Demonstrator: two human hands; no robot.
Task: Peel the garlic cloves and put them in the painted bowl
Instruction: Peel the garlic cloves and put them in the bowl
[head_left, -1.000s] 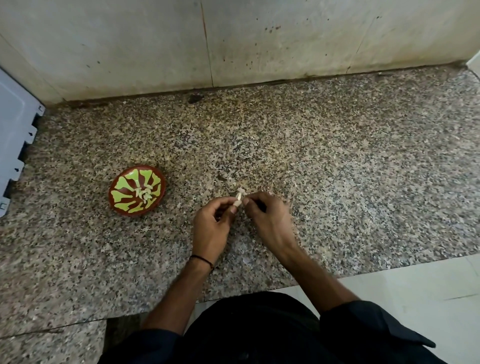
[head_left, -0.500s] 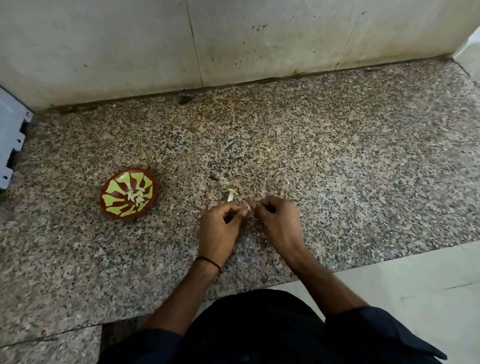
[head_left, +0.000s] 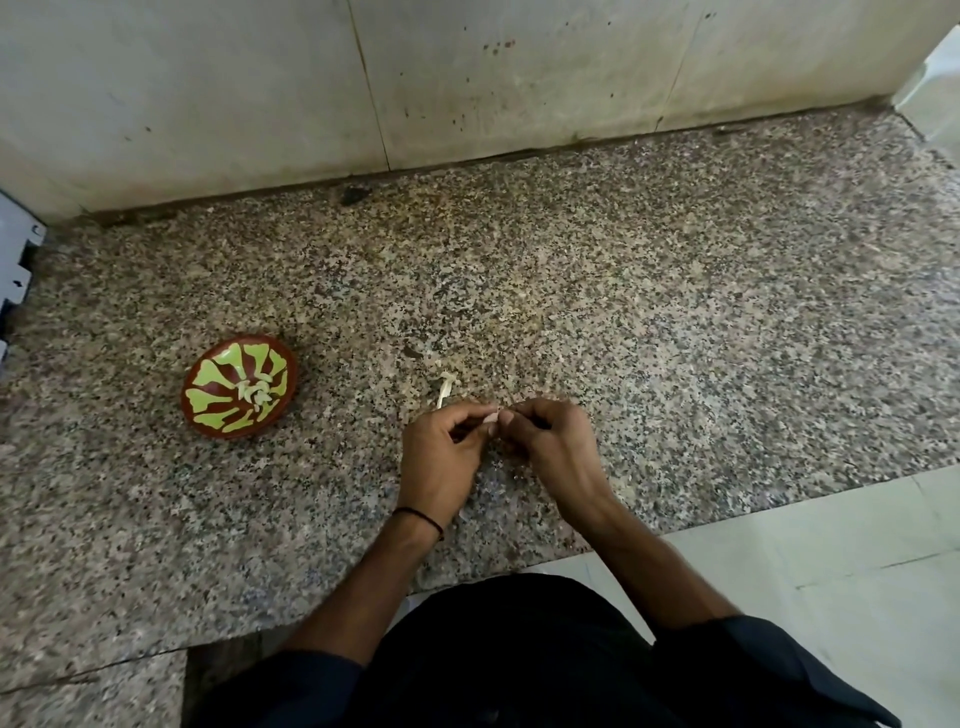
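Left hand (head_left: 441, 460) and right hand (head_left: 558, 447) both pinch one garlic clove (head_left: 490, 417) between fingertips. Clove well right of painted bowl (head_left: 210, 397).

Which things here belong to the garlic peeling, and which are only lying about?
Job: garlic clove, pinched by left hand and right hand; painted bowl; peeled cloves inside it.
Lying about: pale stalk scrap on the counter; grey plastic piece at left edge.

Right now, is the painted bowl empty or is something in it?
Not empty. A few pale garlic cloves lie in the middle of the painted bowl.
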